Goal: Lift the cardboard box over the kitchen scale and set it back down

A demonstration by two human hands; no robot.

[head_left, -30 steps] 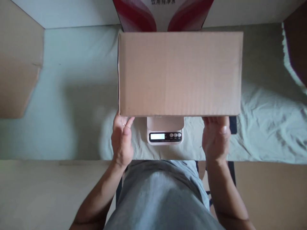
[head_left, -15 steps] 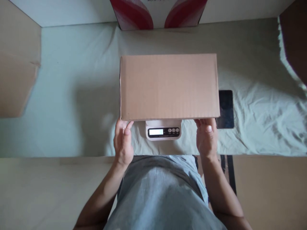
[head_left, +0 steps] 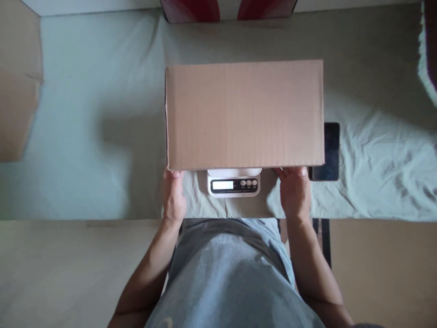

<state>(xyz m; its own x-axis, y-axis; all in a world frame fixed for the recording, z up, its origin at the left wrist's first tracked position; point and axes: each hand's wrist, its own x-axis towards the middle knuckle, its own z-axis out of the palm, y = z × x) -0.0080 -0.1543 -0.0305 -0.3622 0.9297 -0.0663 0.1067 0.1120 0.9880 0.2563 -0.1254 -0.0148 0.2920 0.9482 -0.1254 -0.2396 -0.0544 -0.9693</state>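
Looking down from head height: holding a plain brown cardboard box [head_left: 244, 114] in both hands, over a small white kitchen scale [head_left: 234, 182] on a cloth-covered tabletop [head_left: 85, 136]. Gripping the box's near edge at its two corners, left hand [head_left: 173, 198] at the left corner, right hand [head_left: 295, 193] at the right, palm turned up. Each grip closing on the box from beneath, with fingertips tucked under the edge and out of sight.

Judging by the hold, carrying the box level just above the scale, or resting it there; impossible to tell whether box and platform are touching. Any setting-down calling for flat, even hands and the box centred over the platform.

Hiding most of the scale: only its front strip, with a pale display and three round buttons, showing; reading too small to make out. Peeking out just right of the box, a dark flat phone [head_left: 329, 152], partly covered. Cut off at the top edge, a red-and-white carton [head_left: 191, 4]; at the left edge, more brown cardboard [head_left: 17, 91].
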